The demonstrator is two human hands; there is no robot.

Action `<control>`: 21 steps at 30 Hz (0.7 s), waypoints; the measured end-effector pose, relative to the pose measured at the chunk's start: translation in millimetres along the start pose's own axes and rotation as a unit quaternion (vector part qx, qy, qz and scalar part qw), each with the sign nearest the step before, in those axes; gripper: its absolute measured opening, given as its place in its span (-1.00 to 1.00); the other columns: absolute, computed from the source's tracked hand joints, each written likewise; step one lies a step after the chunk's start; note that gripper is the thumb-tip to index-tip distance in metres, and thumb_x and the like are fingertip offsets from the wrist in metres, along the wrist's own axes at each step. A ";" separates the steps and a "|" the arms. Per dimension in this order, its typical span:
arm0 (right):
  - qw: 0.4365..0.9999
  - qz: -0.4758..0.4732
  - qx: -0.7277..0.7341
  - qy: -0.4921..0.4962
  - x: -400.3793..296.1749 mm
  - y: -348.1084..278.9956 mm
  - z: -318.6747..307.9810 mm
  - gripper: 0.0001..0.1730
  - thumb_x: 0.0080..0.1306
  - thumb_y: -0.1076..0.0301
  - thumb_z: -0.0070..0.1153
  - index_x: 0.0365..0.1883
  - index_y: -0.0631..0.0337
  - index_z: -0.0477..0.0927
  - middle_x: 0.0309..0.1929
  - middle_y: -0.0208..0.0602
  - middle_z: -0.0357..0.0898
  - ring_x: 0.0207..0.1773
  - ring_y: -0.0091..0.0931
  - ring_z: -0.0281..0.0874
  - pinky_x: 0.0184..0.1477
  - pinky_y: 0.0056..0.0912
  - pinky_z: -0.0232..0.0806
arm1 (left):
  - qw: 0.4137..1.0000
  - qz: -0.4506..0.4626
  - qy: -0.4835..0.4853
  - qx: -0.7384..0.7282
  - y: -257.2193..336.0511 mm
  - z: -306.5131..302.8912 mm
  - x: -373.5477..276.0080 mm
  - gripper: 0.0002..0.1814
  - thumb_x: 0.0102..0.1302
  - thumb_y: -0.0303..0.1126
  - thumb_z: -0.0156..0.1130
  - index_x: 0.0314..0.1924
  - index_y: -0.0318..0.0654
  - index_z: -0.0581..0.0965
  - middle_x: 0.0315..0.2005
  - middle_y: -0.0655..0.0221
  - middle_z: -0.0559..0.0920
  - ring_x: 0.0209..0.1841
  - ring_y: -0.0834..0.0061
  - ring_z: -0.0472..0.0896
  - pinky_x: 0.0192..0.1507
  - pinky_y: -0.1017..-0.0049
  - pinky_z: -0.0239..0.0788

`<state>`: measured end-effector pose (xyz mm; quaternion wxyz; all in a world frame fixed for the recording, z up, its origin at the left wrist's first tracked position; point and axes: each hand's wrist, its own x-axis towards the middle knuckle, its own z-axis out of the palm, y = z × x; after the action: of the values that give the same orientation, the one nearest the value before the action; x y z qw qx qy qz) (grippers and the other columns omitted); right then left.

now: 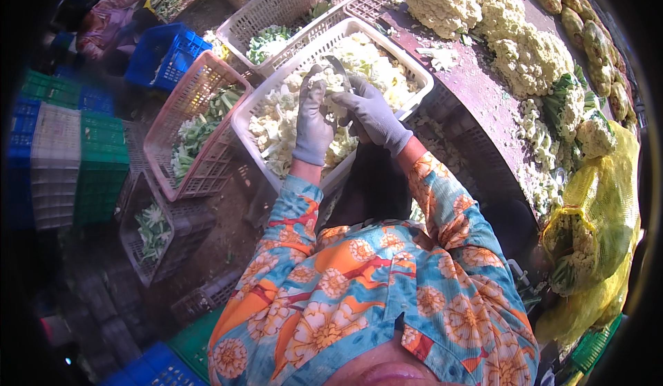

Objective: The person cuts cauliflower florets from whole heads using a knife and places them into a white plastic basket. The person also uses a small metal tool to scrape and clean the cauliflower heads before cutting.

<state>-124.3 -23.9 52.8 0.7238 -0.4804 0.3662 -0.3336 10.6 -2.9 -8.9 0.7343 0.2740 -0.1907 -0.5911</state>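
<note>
Both hands wear grey gloves and are raised over a white plastic crate (pixel 422 77) heaped with cut cauliflower florets (pixel 279 132). My left hand (pixel 315 127) grips a piece of cauliflower (pixel 331 81), its fingers curled behind it. In my right hand (pixel 374 110) is a knife (pixel 340 71) with a curved blade. The blade points up and away from me, right beside the piece in the left hand. Glove fingers hide the knife's handle and part of the held piece.
Whole cauliflower heads (pixel 445 5) and trimmings lie on a table (pixel 466 83) at right. Yellow mesh sacks (pixel 603 194) stand at its near end. A pink crate (pixel 155 142) of leaves is at left, a grey crate (pixel 228 33) beyond. Another person (pixel 106 23) is at upper left.
</note>
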 end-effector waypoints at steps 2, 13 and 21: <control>0.996 -0.083 -0.016 0.008 13.7 9.8 -12.6 -0.46 0.23 0.18 0.09 0.12 0.28 0.36 -0.39 -0.34 0.48 -0.45 -0.54 0.50 -0.42 -0.54 0.36 | 0.998 -0.051 -0.040 -0.022 2.2 4.8 -1.0 -0.59 0.29 -0.19 0.13 0.10 -0.14 0.41 -0.01 0.32 0.53 0.05 0.43 0.50 0.08 0.34 0.36; 0.880 -0.174 -0.440 0.045 -25.8 -5.8 3.7 -0.26 0.25 0.34 0.01 0.38 0.01 0.03 0.02 0.08 0.46 0.03 -0.10 0.46 0.03 -0.21 0.33 | 0.987 -0.015 0.110 -0.116 5.1 6.4 1.4 -0.65 0.31 -0.17 0.12 0.04 -0.11 0.44 -0.03 0.35 0.52 0.00 0.36 0.47 0.04 0.24 0.32; 0.829 -0.157 -0.537 0.014 -12.6 8.9 1.2 -0.13 0.22 0.24 -0.03 0.41 0.03 -0.18 -0.15 0.04 0.52 -0.20 -0.09 0.54 -0.20 -0.08 0.39 | 0.993 -0.029 0.024 -0.114 1.9 19.4 -9.2 -0.57 0.36 -0.12 0.04 0.12 -0.19 0.38 0.05 0.30 0.47 0.07 0.35 0.41 0.19 0.27 0.19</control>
<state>-128.5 -10.1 47.4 0.2844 -0.8397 0.4172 -0.2001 -1.8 2.9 7.8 0.7475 0.2085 -0.0965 -0.6233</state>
